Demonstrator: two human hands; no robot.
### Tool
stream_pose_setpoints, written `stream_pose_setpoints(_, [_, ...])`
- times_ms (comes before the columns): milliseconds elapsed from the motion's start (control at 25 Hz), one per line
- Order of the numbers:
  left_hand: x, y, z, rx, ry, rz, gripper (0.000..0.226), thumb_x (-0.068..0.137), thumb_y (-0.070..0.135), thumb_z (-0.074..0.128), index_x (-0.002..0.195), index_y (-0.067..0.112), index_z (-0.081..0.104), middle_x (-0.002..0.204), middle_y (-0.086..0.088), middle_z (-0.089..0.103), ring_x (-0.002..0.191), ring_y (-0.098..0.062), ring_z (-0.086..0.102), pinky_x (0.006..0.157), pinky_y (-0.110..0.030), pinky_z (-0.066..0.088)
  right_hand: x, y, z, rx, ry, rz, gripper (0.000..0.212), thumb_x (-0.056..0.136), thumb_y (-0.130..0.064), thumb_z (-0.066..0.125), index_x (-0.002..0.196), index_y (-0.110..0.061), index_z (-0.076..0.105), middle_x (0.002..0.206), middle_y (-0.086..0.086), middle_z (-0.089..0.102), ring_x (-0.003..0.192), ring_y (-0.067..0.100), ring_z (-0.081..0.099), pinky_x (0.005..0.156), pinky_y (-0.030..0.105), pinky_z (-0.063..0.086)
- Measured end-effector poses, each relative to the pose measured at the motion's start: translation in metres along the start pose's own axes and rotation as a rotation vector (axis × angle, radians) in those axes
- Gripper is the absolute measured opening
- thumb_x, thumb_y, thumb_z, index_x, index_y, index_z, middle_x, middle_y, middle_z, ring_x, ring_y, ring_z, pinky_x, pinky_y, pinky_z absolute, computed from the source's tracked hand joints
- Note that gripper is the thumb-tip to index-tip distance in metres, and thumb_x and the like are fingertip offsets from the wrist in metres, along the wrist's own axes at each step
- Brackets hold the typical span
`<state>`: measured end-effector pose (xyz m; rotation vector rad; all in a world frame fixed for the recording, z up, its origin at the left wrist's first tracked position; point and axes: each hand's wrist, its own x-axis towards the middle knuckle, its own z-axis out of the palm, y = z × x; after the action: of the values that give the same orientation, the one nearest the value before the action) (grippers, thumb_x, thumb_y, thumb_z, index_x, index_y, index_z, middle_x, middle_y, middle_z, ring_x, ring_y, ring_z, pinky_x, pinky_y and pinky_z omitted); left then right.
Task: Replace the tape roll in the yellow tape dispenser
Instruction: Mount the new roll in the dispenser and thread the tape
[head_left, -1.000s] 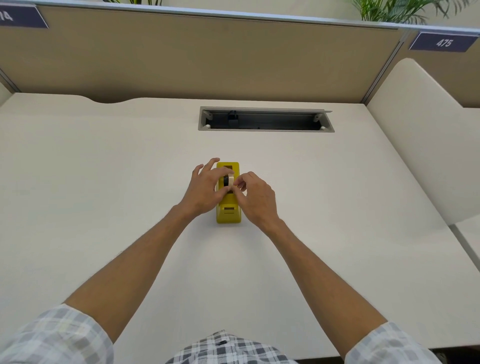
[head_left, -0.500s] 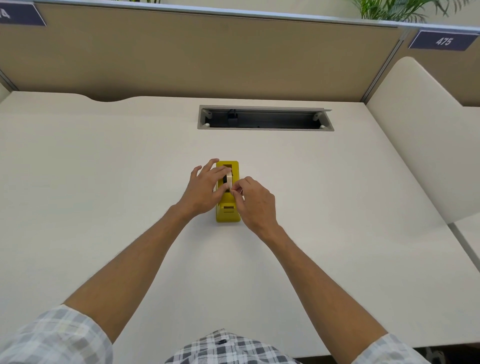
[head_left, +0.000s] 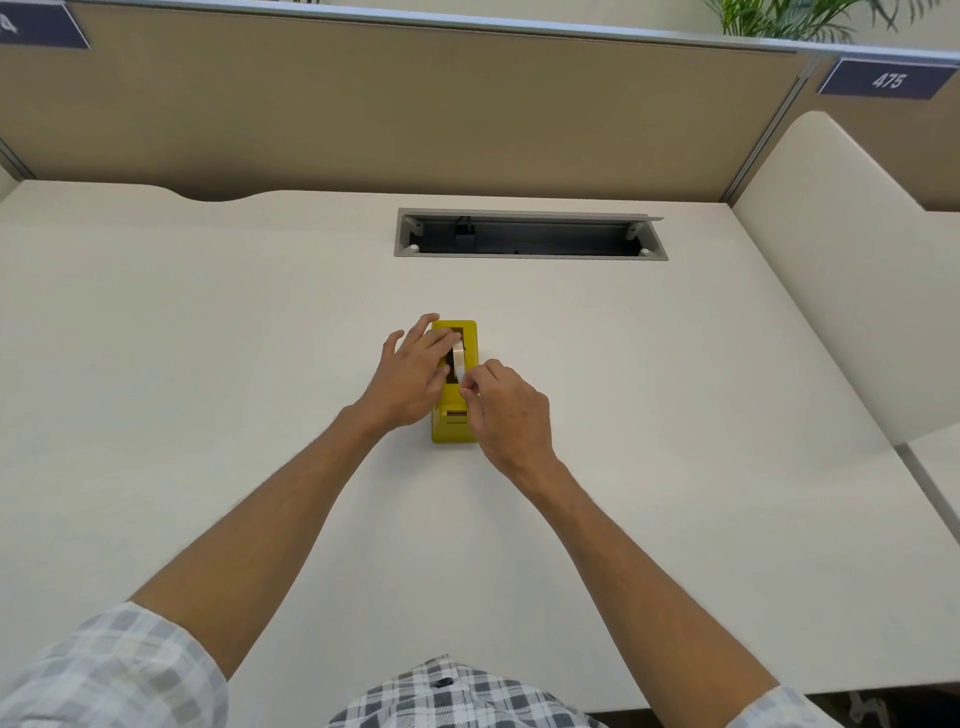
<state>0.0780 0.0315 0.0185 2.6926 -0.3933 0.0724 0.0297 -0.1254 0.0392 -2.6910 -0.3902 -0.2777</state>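
The yellow tape dispenser (head_left: 451, 428) lies lengthwise on the pale desk (head_left: 208, 364), cutter end toward me. A narrow whitish tape roll (head_left: 458, 358) stands on edge in its dark slot. My left hand (head_left: 410, 374) rests against the dispenser's left side, fingers spread, with fingertips touching the roll from the left. My right hand (head_left: 506, 410) sits at the right side, thumb and forefinger pinched on the near part of the roll. The hands hide the dispenser's middle.
An open grey cable tray (head_left: 530, 240) is recessed in the desk behind the dispenser. A tan partition (head_left: 415, 104) closes the back, and a cream side panel (head_left: 841, 260) rises at the right.
My right hand has slid a little toward me along the dispenser, and more of the tape roll shows above the slot. The left hand stays on the left side.
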Motion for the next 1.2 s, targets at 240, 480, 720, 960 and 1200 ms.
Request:
stream_pose_setpoints(240, [0.004,0.000,-0.001,0.094,0.005,-0.004,0.042,0.099,0.022,0.042,0.141,0.018,0.043,0.159,-0.001,0.020,0.149,-0.022,-0.003,0.118,-0.052,0.009,-0.007,-0.003,-0.001,0.006,-0.010,-0.009,0.018,0.100,-0.021,0.048,0.100,-0.013,0.064,0.095,0.001,0.063,0.081,0.020,0.059,0.058,0.033,0.047])
stream_pose_setpoints(480, [0.005,-0.002,0.000,0.103,-0.019,0.007,0.039,0.100,0.022,0.038,0.138,0.020,0.046,0.160,0.003,0.014,0.148,-0.021,-0.011,0.117,-0.053,0.004,-0.010,-0.006,-0.002,-0.004,0.001,-0.018,0.019,0.100,-0.023,0.048,0.101,-0.013,0.064,0.094,0.002,0.064,0.078,0.019,0.058,0.056,0.028,0.040])
stream_pose_setpoints(720, [0.004,-0.004,0.001,0.087,-0.024,-0.006,0.037,0.101,0.024,0.036,0.136,0.020,0.048,0.159,0.001,0.020,0.149,-0.021,-0.008,0.118,-0.053,0.007,-0.013,-0.008,0.000,-0.005,0.014,-0.003,0.017,0.099,-0.019,0.050,0.097,-0.012,0.065,0.090,0.003,0.064,0.074,0.020,0.058,0.052,0.027,0.033])
stream_pose_setpoints(960, [0.008,-0.004,0.001,0.168,-0.028,-0.011,0.036,0.102,0.027,0.034,0.133,0.021,0.050,0.159,0.002,0.021,0.149,-0.022,-0.007,0.117,-0.053,0.005,-0.018,-0.014,0.001,0.010,-0.012,0.000,0.015,0.098,-0.015,0.050,0.096,-0.011,0.065,0.089,0.003,0.064,0.076,0.021,0.058,0.053,0.033,0.042])
stream_pose_setpoints(1200, [0.009,-0.006,0.003,0.181,-0.031,-0.009,0.036,0.102,0.027,0.033,0.133,0.021,0.050,0.158,0.002,0.022,0.149,-0.022,-0.006,0.117,-0.053,0.006,-0.026,-0.012,-0.001,0.014,-0.030,0.008,0.015,0.098,-0.017,0.049,0.097,-0.012,0.063,0.092,0.002,0.063,0.077,0.019,0.057,0.058,0.033,0.049])
